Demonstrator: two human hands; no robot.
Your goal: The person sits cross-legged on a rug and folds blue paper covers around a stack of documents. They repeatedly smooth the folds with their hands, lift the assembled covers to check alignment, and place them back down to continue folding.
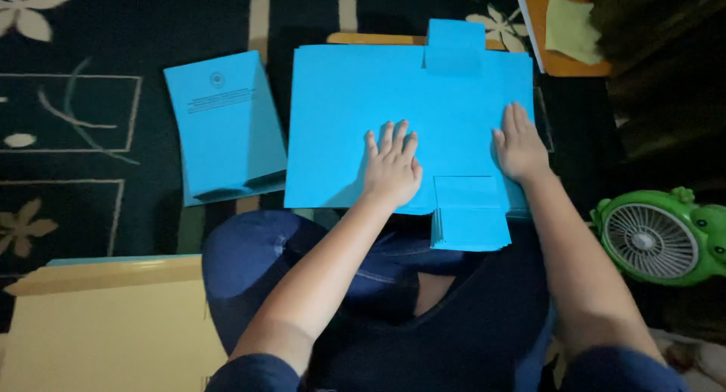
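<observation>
A: Blue card stack (355,112)?
B: On the lap, over a wooden board (370,38). Long axis runs 9 to 3, tabs at 12 and 6.
A: Hands?
B: Both flat, fingers spread, pressing, gripping nothing. Left hand (392,165) near centre; right hand (520,146) at the 3 o'clock edge.
A: Around it?
B: Printed blue folder (223,127) at 9; green fan (656,237) at 4.

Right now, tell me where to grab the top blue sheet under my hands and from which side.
Take the top blue sheet by its left edge, coming in from the left. That edge lies bare and overhangs nothing, while the left hand and right hand press flat on the middle and right. The near tab likely belongs to the whole stack.
</observation>
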